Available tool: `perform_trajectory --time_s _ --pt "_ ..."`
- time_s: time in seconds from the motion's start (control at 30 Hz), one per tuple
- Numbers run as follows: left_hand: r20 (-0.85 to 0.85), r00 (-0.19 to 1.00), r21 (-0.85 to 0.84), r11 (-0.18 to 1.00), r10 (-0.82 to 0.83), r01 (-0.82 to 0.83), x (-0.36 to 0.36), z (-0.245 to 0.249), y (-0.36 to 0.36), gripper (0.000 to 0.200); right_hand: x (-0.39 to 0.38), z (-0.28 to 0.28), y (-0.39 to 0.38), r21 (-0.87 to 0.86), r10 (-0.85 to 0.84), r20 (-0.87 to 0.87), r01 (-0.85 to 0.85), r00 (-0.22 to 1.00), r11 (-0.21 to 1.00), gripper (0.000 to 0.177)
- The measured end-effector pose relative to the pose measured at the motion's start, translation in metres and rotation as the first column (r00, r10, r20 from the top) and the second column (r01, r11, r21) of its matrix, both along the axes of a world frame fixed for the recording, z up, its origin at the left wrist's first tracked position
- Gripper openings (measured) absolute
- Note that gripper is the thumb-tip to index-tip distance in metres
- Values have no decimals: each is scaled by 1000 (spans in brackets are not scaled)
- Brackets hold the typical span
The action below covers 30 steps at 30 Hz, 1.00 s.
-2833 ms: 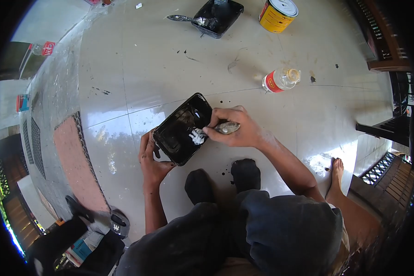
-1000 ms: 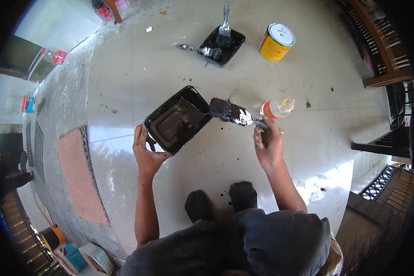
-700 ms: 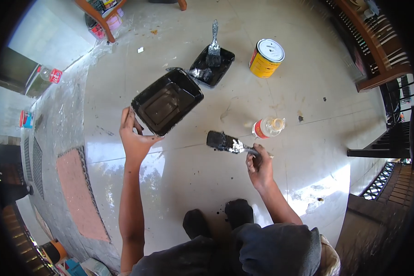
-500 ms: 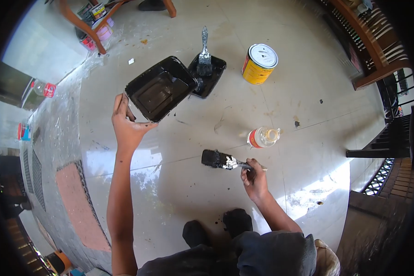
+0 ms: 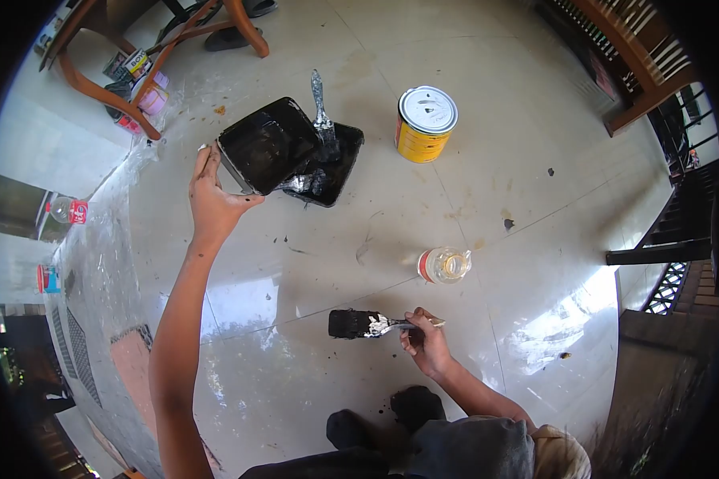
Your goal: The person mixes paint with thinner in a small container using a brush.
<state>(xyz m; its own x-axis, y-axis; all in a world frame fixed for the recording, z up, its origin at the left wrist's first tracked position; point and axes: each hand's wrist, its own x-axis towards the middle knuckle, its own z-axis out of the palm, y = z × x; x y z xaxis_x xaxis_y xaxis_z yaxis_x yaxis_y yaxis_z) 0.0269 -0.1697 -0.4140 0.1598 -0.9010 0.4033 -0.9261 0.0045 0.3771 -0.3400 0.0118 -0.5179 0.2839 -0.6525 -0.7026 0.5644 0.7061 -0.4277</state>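
My left hand (image 5: pixel 213 199) grips the near left edge of a black rectangular container (image 5: pixel 270 145), which is tilted above the floor. Partly behind it lies a black tray (image 5: pixel 345 164) with a paint-smeared brush (image 5: pixel 319 108) standing across it and a second brush (image 5: pixel 302 182) resting at its near end. In my right hand (image 5: pixel 427 343) is the handle of a wide brush (image 5: pixel 353 324), its bristles black and its metal band smeared silvery white, pointing left. Just above that hand stands an open clear bottle (image 5: pixel 444 265) with a red label.
A yellow paint can (image 5: pixel 426 124) with a white lid stands beyond the bottle. Wooden furniture (image 5: pixel 248 28) and stacked cans (image 5: pixel 140 84) are at the upper left. A wooden bench (image 5: pixel 635 48) stands upper right; a pinkish mat (image 5: pixel 133 359) lies left.
The view has shifted. The black container has moved off the tray's left side less squarely, now overlapping it, and the second brush shows. The wide brush sits lower, still in my right hand.
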Motion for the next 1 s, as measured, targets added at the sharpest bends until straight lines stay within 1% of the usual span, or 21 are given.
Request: perform_trajectory --time_s 0.1,0.2,0.3,0.4,0.5,0.6,0.8,0.9,1.0 --pt "-53 999 55 998 3 -1 -8 -3 -8 104 0 -1 -1 12 10 11 -10 1000 1000 17" --pt "-38 999 49 999 -18 20 -14 -3 -15 105 -2 -6 -2 -2 26 13 -26 1000 1000 16" --pt "-3 1000 22 999 -31 31 -11 -6 -22 106 -3 -5 -3 8 30 4 -30 1000 1000 16" --pt "27 1000 -8 1000 -6 7 -13 -5 -27 100 -4 -2 -4 16 40 -15 -39 999 999 16" --pt "52 999 18 1000 -11 10 -20 0 -25 102 -7 -5 -2 2 45 -8 -45 999 999 16" --pt "159 987 2 1000 5 -6 -15 -10 -27 104 -7 -7 -1 -2 64 -13 -64 998 998 16" --pt "165 986 0 1000 -22 22 -17 -16 -29 106 -8 -8 0 7 66 -14 -66 998 998 15" --pt "141 990 62 998 -12 3 -22 -10 -31 106 -9 -9 0 -4 77 -14 -77 997 997 14" --pt "160 987 83 997 -10 -4 -26 -5 -31 106 -10 -8 -1 -9 80 -14 -81 997 997 14"
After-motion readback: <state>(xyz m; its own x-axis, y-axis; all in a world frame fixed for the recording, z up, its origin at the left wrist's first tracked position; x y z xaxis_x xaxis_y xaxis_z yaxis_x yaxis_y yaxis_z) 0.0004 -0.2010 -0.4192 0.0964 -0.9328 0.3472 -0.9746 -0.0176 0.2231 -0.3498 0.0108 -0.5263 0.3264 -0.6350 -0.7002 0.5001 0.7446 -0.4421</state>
